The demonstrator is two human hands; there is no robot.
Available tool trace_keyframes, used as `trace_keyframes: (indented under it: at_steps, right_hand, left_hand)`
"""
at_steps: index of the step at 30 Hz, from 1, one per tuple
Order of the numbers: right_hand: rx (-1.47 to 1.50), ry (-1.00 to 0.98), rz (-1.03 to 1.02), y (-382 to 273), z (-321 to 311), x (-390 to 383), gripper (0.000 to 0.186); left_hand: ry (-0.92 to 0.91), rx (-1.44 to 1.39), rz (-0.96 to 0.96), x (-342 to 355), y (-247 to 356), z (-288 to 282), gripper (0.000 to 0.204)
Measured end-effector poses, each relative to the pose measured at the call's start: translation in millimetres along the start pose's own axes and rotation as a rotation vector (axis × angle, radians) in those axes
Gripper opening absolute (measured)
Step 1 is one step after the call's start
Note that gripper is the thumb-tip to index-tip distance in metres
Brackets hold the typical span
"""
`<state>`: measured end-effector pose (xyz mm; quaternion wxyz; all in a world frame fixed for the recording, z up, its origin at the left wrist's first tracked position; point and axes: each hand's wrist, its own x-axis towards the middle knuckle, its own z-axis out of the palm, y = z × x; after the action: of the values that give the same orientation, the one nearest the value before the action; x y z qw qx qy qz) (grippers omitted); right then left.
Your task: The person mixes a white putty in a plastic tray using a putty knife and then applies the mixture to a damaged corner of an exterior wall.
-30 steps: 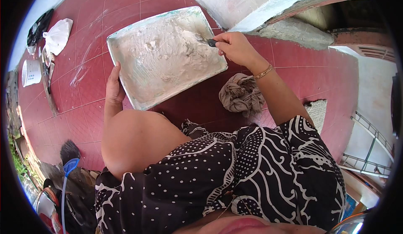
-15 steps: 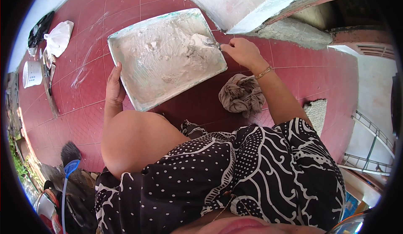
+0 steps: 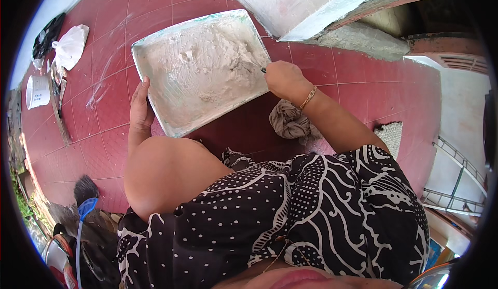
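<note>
A shallow rectangular tray [image 3: 171,129] with a whitish, green-smeared rim rests tilted in front of me, with pale wet plaster [image 3: 207,63] spread inside. At its left edge my left hand [image 3: 140,105] grips the rim, thumb up along the side. My right hand [image 3: 287,80] is closed round a small trowel [image 3: 264,70] at the tray's right edge. Only a bit of the trowel's dark handle shows clearly; its blade blends into the plaster. Below my right wrist a crumpled grey-brown cloth [image 3: 290,120] lies on the floor.
Red floor tiles [image 3: 109,92] surround the tray. On the left are a white plastic bag [image 3: 71,46], a white bucket [image 3: 38,91] and a wooden stick [image 3: 58,110]. A blue-headed brush [image 3: 88,206] stands lower left. A pale mat [image 3: 390,136] lies right; a wall corner [image 3: 280,27] juts in ahead.
My right hand has moved down and left along the tray's right edge with the trowel, now partly over the cloth. My left hand stays on the rim.
</note>
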<state>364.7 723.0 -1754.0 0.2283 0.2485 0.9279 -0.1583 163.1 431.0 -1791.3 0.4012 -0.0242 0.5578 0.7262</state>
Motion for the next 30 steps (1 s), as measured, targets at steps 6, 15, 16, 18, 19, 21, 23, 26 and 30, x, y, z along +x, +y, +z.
trace_keyframes:
  at_steps: [6, 15, 16, 18, 19, 21, 23, 26, 30]
  right_hand:
    - [0.202, -0.147, -0.139, 4.9, -30.2, -18.4, 0.027]
    - [1.364, -0.389, -0.092, 15.2, -61.3, -26.3, 0.026]
    - [1.384, -0.396, -0.153, 13.1, -63.6, -25.9, 0.027]
    - [1.399, -0.403, -0.219, 8.5, -67.9, -27.0, 0.027]
    - [1.392, -0.378, -0.232, 11.4, -68.7, -30.7, 0.028]
    - [1.375, -0.335, -0.231, 17.1, -73.9, -40.0, 0.028]
    - [1.56, -0.424, -0.261, 5.3, -84.4, -43.4, 0.031]
    - [1.702, -0.478, -0.292, 1.9, -100.5, -51.0, 0.033]
    - [1.702, -0.422, -0.326, 9.0, -135.1, -90.7, 0.033]
  left_hand:
    - [-0.013, -0.015, 0.001, -0.7, 4.4, -4.6, 0.052]
    - [0.067, 0.019, -0.023, -1.9, 21.5, -26.2, 0.053]
    - [0.084, 0.018, -0.04, -5.5, 22.7, -32.5, 0.054]
    - [0.112, 0.02, -0.059, -13.1, 24.3, -38.5, 0.054]
    - [0.113, 0.015, -0.093, -8.2, 18.3, -35.1, 0.054]
    - [0.098, 0.031, -0.157, 3.2, 4.8, -26.7, 0.054]
    - [0.149, 0.075, -0.189, -12.2, 22.1, -27.7, 0.054]
    - [0.17, 0.104, -0.192, -18.5, 37.2, -16.2, 0.053]
    - [0.2, 0.241, -0.146, -29.1, 33.2, -8.0, 0.051]
